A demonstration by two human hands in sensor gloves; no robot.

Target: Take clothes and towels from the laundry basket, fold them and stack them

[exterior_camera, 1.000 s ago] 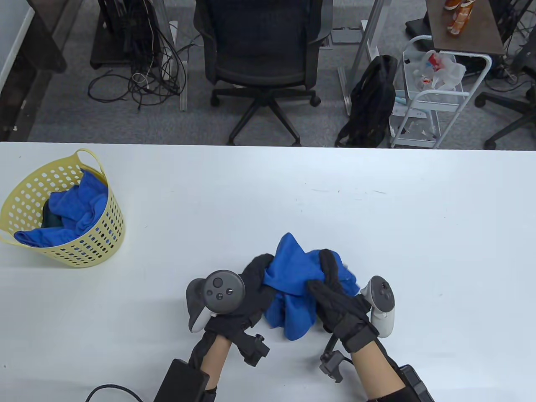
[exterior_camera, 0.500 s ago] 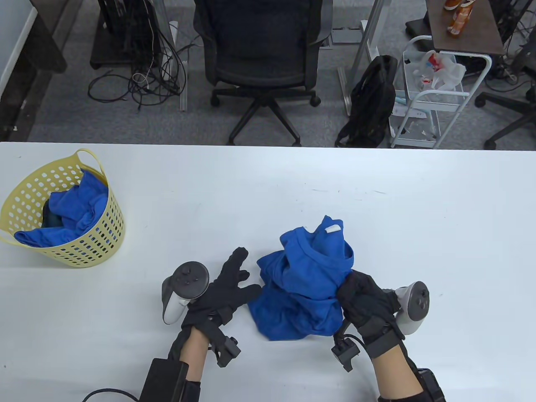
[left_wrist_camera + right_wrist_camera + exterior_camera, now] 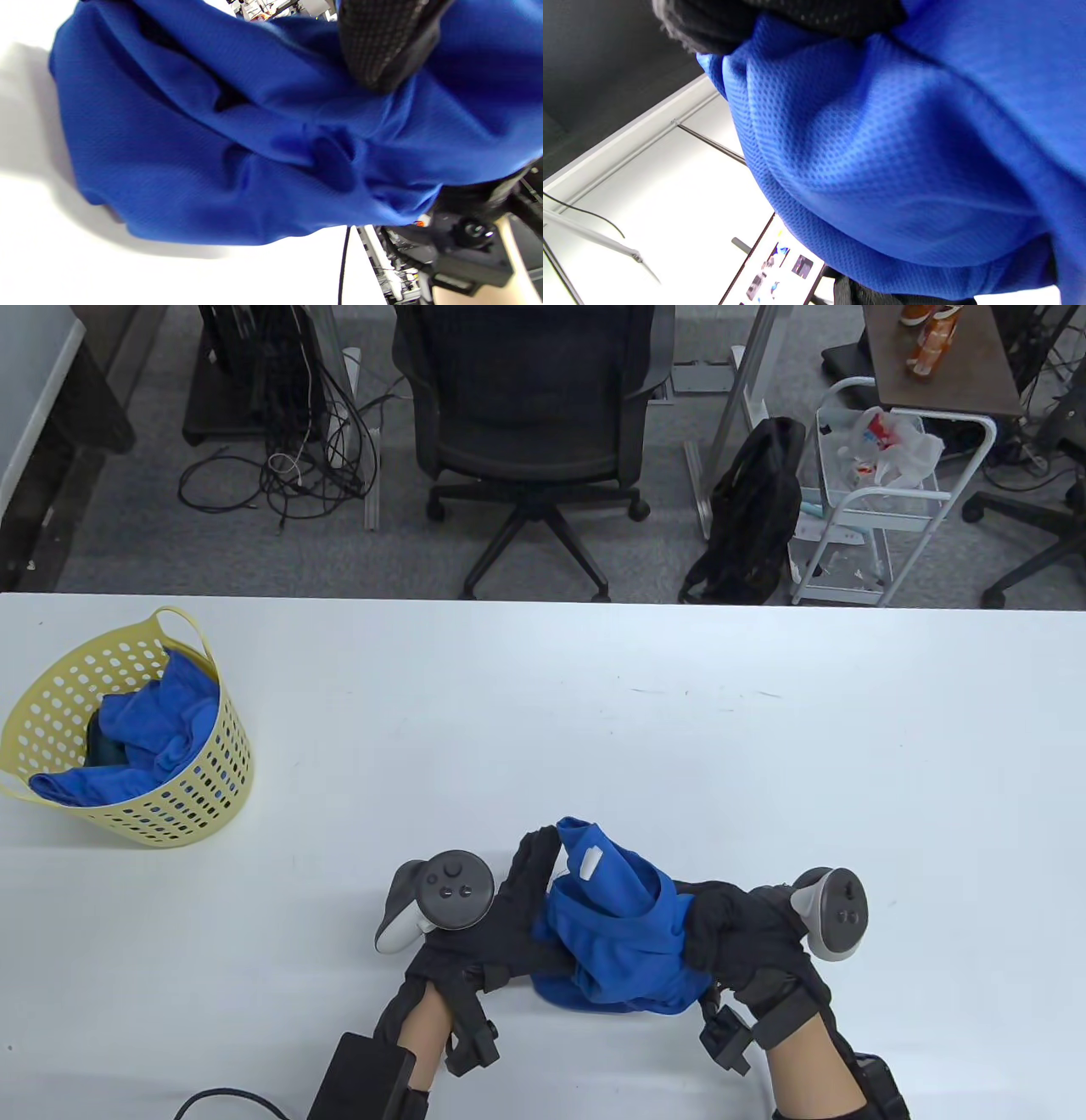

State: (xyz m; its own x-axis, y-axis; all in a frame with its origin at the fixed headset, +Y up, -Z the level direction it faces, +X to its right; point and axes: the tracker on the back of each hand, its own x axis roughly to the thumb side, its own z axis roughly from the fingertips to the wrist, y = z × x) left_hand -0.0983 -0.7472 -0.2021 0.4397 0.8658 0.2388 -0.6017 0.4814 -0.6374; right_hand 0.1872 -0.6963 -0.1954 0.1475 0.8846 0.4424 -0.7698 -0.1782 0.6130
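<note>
A crumpled blue shirt (image 3: 615, 937) with a white neck label (image 3: 585, 862) is bunched near the table's front edge between both gloved hands. My left hand (image 3: 536, 891) holds its left side, with fingers reaching up behind the collar; in the left wrist view a gloved finger (image 3: 377, 46) presses on the blue shirt (image 3: 254, 148). My right hand (image 3: 711, 929) is curled round the shirt's right side. In the right wrist view the mesh cloth (image 3: 903, 169) fills the frame under the glove (image 3: 797, 17). A yellow perforated laundry basket (image 3: 182, 806) at the far left holds more blue cloth (image 3: 161, 721).
The white table (image 3: 764, 746) stretches wide behind and to the right of the shirt. A black cable (image 3: 221, 1099) lies at the front left. Beyond the far edge stand an office chair (image 3: 534, 407), a black backpack (image 3: 755, 509) and a white cart (image 3: 882, 492).
The shirt was shaken open on the table, then gathered again. My left hand let go, then came back and took the collar side. My right hand kept its hold and shifted slightly.
</note>
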